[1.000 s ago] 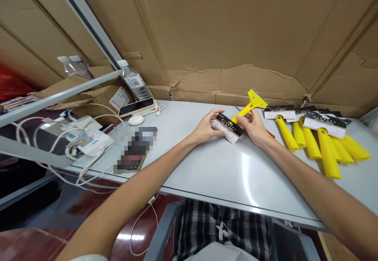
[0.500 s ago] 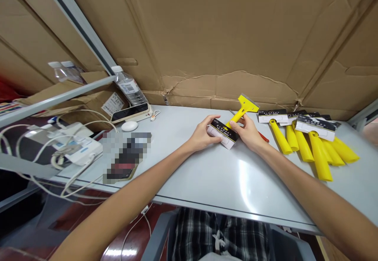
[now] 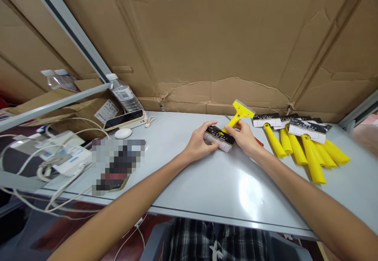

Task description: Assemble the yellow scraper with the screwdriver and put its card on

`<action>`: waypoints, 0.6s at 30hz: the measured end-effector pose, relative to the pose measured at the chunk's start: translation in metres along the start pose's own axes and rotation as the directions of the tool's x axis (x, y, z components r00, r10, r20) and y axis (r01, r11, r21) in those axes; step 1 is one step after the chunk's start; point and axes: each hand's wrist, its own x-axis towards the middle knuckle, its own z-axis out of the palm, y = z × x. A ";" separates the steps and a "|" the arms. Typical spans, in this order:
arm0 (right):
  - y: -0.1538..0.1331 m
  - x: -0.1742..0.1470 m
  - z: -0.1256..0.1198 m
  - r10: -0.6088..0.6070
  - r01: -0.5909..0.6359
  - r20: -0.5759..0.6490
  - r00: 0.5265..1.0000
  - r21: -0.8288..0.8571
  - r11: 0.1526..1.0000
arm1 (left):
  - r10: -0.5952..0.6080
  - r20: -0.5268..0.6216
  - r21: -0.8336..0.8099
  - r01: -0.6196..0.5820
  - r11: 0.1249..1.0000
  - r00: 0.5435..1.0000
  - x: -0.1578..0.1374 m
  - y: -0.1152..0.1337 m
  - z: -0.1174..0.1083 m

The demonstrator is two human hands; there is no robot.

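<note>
My left hand (image 3: 195, 142) grips one end of a black-and-white printed packaging card (image 3: 219, 138), thumb on the near side. With its thumb and fingers, my right hand (image 3: 243, 137) pinches the handle of a yellow scraper (image 3: 243, 110), close to the card. The scraper's wide blade head points away from me, up and to the right. Its handle meets the card at a slot, and a bit of yellow shows by my left thumb. Behind my right wrist lies a red-handled tool (image 3: 259, 142), mostly hidden.
Several yellow scrapers (image 3: 314, 160) with cards lie fanned out on the right of the white table (image 3: 189, 186). At left are a phone (image 3: 124, 120), a white round case (image 3: 123, 133), a pixelated item (image 3: 118, 166), a water bottle (image 3: 125, 95) and tangled cables (image 3: 56, 162). Cardboard stands behind.
The view has shifted slightly, so everything sits a little further left and lower. Both hands keep their holds; the card is turned slightly, and a bit of yellow now shows near my left thumb.
</note>
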 end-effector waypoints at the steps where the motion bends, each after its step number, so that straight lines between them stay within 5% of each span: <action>1: -0.001 -0.001 0.000 -0.003 0.003 0.011 1.000 0.001 1.000 | 0.010 -0.016 0.009 -0.010 1.000 1.000 -0.001 0.001 0.000; 7: -0.001 -0.004 0.004 -0.025 0.025 0.046 0.999 -0.006 1.000 | 0.018 -0.043 0.007 -0.018 1.000 0.999 0.000 0.004 -0.001; 11: -0.001 -0.004 0.003 -0.057 0.056 0.088 0.994 0.021 0.998 | -0.089 -0.088 -0.155 0.075 0.985 0.992 0.004 0.001 0.000; 18: 0.000 -0.002 -0.004 0.040 -0.051 0.162 0.986 0.065 0.997 | -0.346 0.049 -0.505 0.322 0.801 0.937 0.007 -0.004 0.004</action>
